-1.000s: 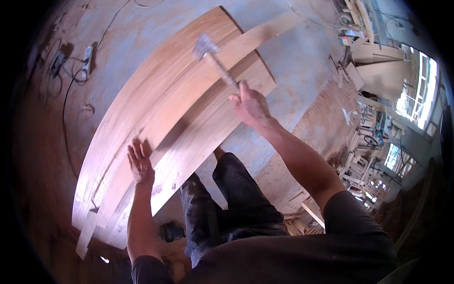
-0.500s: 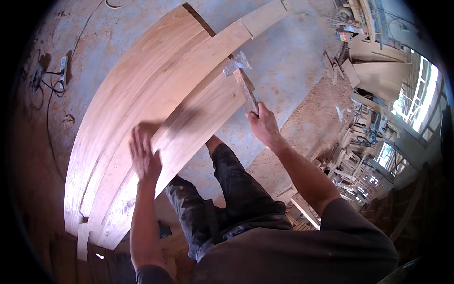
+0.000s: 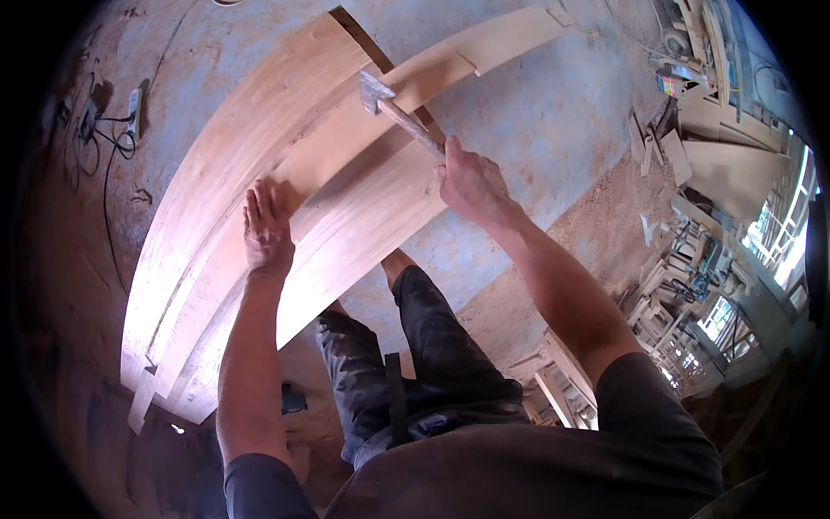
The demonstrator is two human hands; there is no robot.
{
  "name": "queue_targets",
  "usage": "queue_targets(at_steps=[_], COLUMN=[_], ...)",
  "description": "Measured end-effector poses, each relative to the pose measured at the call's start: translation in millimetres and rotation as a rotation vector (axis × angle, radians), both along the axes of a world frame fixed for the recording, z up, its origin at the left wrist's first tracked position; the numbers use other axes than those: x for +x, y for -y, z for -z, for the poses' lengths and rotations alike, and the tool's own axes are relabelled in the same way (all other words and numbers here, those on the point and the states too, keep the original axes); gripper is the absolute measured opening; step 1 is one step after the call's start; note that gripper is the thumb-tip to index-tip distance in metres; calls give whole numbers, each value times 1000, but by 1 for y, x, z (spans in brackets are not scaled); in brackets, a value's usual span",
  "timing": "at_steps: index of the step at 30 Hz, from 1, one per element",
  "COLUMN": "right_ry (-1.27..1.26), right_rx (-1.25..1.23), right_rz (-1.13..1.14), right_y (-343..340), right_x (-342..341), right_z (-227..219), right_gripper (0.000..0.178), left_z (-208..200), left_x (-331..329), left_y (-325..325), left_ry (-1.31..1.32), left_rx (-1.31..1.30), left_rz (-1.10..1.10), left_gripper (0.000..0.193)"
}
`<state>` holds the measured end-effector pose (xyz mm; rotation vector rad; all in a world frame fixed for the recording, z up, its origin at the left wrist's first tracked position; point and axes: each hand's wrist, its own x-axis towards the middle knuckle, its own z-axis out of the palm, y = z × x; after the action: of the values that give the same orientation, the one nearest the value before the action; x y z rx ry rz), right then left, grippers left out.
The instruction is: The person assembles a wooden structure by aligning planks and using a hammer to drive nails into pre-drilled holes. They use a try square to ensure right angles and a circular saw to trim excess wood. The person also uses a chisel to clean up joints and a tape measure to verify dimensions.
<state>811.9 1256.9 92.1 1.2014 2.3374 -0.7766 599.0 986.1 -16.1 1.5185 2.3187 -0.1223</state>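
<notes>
Left arm up from lower edge, forearm near upright in view; left hand (image 3: 268, 232) laid palm-down on narrow board (image 3: 337, 145), fingers side by side with slight gaps, tips pointing away from body. Right arm in from lower right, elbow bent, right hand (image 3: 474, 186) clamped round hammer (image 3: 406, 124). Handle slants up-left, head over narrow board; contact, can't tell. Board atop wide panel (image 3: 277, 95), long axis lower left to upper right, far end jutting beyond panel over floor (image 3: 527, 121).
</notes>
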Motion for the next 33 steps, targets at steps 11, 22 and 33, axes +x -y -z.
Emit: queue_targets(at_steps=[11, 22, 33], right_ry=[286, 86, 38], right_rx=[-140, -269, -281], right_rz=[-136, 182, -155], right_y=[-22, 73, 266], right_x=[-17, -23, -78], right_z=[11, -34, -20], right_gripper=[36, 24, 28], left_z=[40, -20, -19], left_x=[0, 21, -42], left_y=[47, 23, 281], left_ry=[-539, 70, 59], left_rx=[-209, 230, 232], left_rz=[185, -158, -498], left_gripper=[55, 53, 56])
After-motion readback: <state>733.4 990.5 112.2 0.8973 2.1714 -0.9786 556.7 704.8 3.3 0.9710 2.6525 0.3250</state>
